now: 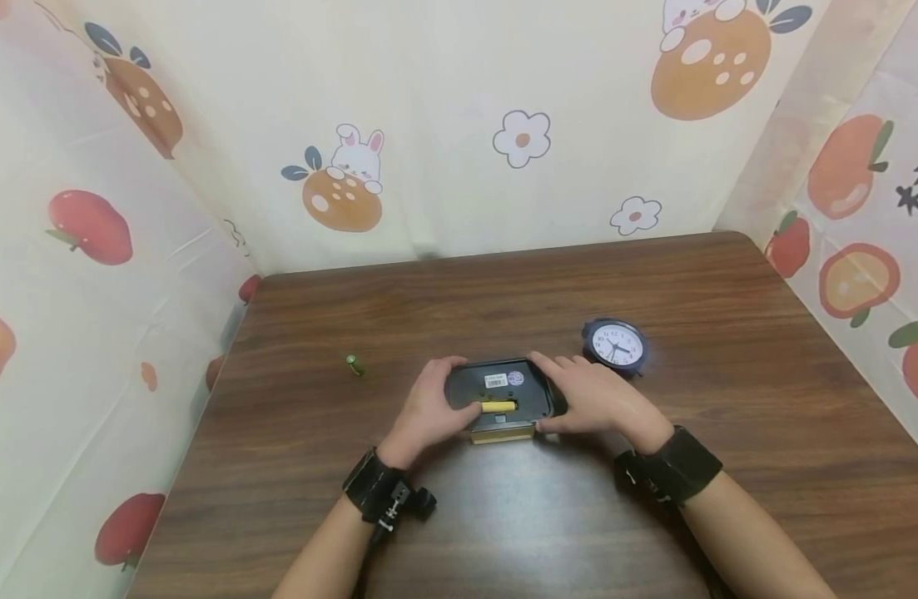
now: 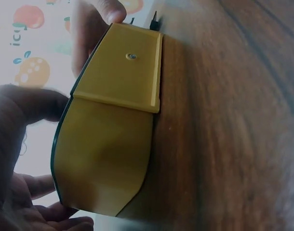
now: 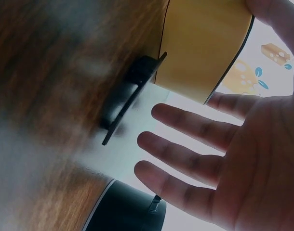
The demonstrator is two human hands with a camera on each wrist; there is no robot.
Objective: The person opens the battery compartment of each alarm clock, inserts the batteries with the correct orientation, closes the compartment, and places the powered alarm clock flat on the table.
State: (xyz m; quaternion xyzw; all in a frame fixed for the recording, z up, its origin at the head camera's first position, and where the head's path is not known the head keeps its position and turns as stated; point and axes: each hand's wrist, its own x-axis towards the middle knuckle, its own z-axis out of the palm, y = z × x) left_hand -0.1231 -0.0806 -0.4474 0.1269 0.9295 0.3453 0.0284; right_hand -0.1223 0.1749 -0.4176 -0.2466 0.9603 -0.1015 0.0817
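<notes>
A yellow-sided box-shaped device (image 1: 503,435) sits on the table with its black underside (image 1: 469,384) facing up. White and purple stickers mark that face, and a yellow battery (image 1: 498,407) lies in its slot. My left hand (image 1: 432,403) grips the device's left end, fingers at the far edge and thumb tip at the battery's left end. At the right end, my right hand (image 1: 597,391) holds it between thumb and index finger; the other three fingers extend free in the right wrist view. Beside these fingers lies a thin black piece (image 3: 132,98), hidden in the head view.
A dark blue round alarm clock (image 1: 617,344) lies face up just beyond my right hand. A small green cylinder (image 1: 355,364) is on the wooden table (image 1: 301,466) to the left. Fruit-patterned curtains (image 1: 444,125) enclose the table's back and sides.
</notes>
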